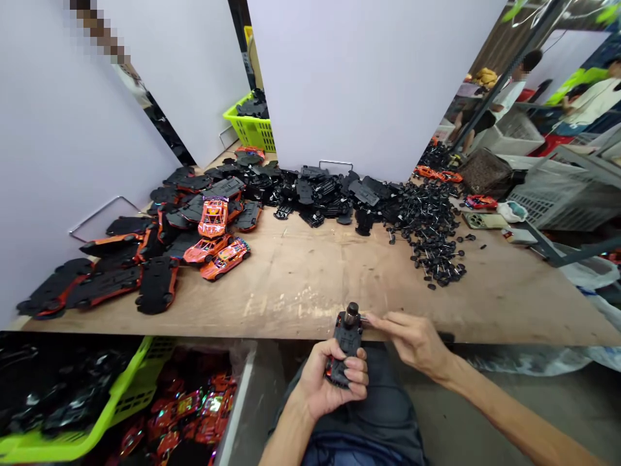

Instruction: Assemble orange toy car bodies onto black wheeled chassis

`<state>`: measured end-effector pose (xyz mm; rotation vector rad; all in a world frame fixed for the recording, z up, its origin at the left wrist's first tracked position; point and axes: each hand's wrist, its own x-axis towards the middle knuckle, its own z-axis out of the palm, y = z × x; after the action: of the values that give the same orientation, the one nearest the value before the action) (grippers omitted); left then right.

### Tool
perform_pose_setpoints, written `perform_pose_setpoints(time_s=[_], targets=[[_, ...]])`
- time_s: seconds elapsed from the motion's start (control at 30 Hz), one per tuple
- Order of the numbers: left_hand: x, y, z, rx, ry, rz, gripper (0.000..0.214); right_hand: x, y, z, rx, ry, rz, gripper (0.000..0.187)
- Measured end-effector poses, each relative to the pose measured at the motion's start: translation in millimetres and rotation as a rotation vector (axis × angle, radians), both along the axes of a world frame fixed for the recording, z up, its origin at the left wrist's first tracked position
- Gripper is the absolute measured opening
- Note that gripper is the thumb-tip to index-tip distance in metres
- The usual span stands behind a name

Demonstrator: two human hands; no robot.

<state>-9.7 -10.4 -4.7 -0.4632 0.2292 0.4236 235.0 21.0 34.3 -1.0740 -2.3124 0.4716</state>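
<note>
My left hand (334, 382) is wrapped round a toy car (348, 343), its black underside turned up and bits of orange body at the sides. A dark, shiny cylinder (352, 314) stands at the car's far end; whether it is joined to the car I cannot tell. My right hand (412, 340) reaches in from the right, fingers close together and tips against that end of the car. Whatever is between those fingertips is too small to make out. Black wheels on metal axles (431, 226) lie heaped at the right of the wooden table (301, 285).
Orange toy cars (226, 259) and overturned cars (109, 285) pile up at the left. Black chassis parts (320, 194) line the white partition (373, 84). Below the table's left edge sit a green basket (104, 414) and a bin (237, 401) of red bodies. A phone (485, 221) lies far right.
</note>
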Motion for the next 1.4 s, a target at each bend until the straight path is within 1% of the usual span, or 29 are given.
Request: perform_pose_setpoints(time_s=[0.1, 0.17, 0.23, 0.27, 0.33, 0.37, 0.4, 0.47, 0.5, 0.63, 0.73, 0.8, 0.87, 0.9, 0.97, 1.0, 1.03, 1.07, 1.1, 1.13, 1.17, 1.2, 1.23, 1.27, 1.33, 1.4], targets=[[0.2, 0.9, -0.2, -0.022, 0.012, -0.003, 0.039, 7.2, -6.1, -3.2, -0.036, 0.044, -0.078, 0.055], [0.4, 1.5, 0.6, -0.025, 0.015, -0.002, 0.039, 10.0, -8.8, -0.9, -0.039, 0.057, -0.066, 0.054], [0.6, 2.2, 2.1, -0.037, 0.026, -0.008, 0.039, 9.1, -6.9, 1.8, -0.043, -0.005, -0.029, 0.053], [0.7, 2.7, 3.2, -0.050, 0.036, -0.010, 0.039, 7.1, -3.7, 2.4, -0.049, -0.001, -0.057, 0.051], [0.9, 3.7, 5.6, -0.073, 0.060, -0.012, 0.040, 0.9, 6.1, 1.3, -0.070, 0.088, -0.163, 0.047], [0.9, 4.1, 7.0, -0.081, 0.069, -0.010, 0.040, -2.3, 11.7, -0.5, -0.083, 0.130, -0.185, 0.045], [1.0, 4.5, 8.3, -0.088, 0.075, -0.008, 0.039, -5.0, 16.7, -2.7, -0.092, 0.140, -0.168, 0.044], [1.1, 4.9, 10.6, -0.096, 0.074, -0.006, 0.039, -6.5, 22.9, -7.8, -0.096, 0.060, -0.083, 0.045], [1.1, 4.9, 11.5, -0.098, 0.069, -0.002, 0.038, -4.8, 23.4, -10.0, -0.095, 0.022, -0.064, 0.047], [0.9, 5.9, 12.6, -0.085, 0.051, 0.024, 0.037, 14.5, 12.3, -14.0, -0.091, 0.043, -0.142, 0.045], [2.4, 7.6, 11.9, -0.067, 0.084, 0.031, 0.039, 29.9, 9.2, -12.1, -0.102, -0.043, -0.123, 0.047], [4.8, 6.3, 12.2, -0.024, 0.120, 0.056, 0.036, 35.6, 17.4, -10.6, -0.109, -0.011, -0.209, 0.042], [7.7, 0.6, 14.1, 0.062, 0.218, 0.078, 0.028, 36.1, 30.4, -10.4, -0.088, 0.058, -0.303, 0.035], [9.0, -4.0, 15.7, 0.123, 0.310, 0.086, 0.025, 34.0, 36.2, -11.1, -0.048, 0.082, -0.350, 0.032], [10.9, -14.4, 19.9, 0.290, 0.543, 0.080, 0.030, 24.0, 40.9, -13.7, 0.044, 0.129, -0.458, 0.029], [11.6, -18.5, 22.0, 0.389, 0.651, 0.083, 0.034, 15.8, 38.4, -15.8, 0.061, 0.189, -0.510, 0.028], [12.0, -20.6, 24.0, 0.485, 0.743, 0.110, 0.039, 5.7, 32.5, -18.4, 0.029, 0.282, -0.534, 0.029], [12.0, -19.9, 25.8, 0.572, 0.816, 0.165, 0.045, -5.8, 23.8, -21.3, -0.059, 0.393, -0.513, 0.030], [11.3, -16.2, 27.3, 0.643, 0.878, 0.243, 0.051, -18.2, 13.4, -24.3, -0.185, 0.503, -0.450, 0.033], [9.6, -9.4, 28.6, 0.695, 0.940, 0.333, 0.057, -30.6, 2.9, -27.2, -0.325, 0.593, -0.357, 0.036], [6.6, -0.2, 29.6, 0.736, 1.002, 0.415, 0.062, -42.4, -6.3, -29.7, -0.433, 0.656, -0.283, 0.037], [2.6, 10.7, 30.4, 0.781, 1.058, 0.468, 0.064, -52.7, -12.6, -31.4, -0.492, 0.701, -0.249, 0.037], [-2.5, 22.3, 31.0, 0.844, 1.114, 0.491, 0.062, -60.8, -15.2, -32.5, -0.501, 0.724, -0.252, 0.035], [-8.1, 33.9, 31.3, 0.928, 1.168, 0.482, 0.058, -66.0, -13.9, -32.8, -0.466, 0.727, -0.281, 0.031], [-19.0, 54.2, 30.2, 1.154, 1.268, 0.399, 0.047, -67.1, -2.2, -32.5, -0.354, 0.673, -0.323, 0.023], [-27.2, 68.1, 26.4, 1.412, 1.359, 0.284, 0.042, -58.6, 13.1, -33.1, -0.283, 0.582, -0.293, 0.021]])
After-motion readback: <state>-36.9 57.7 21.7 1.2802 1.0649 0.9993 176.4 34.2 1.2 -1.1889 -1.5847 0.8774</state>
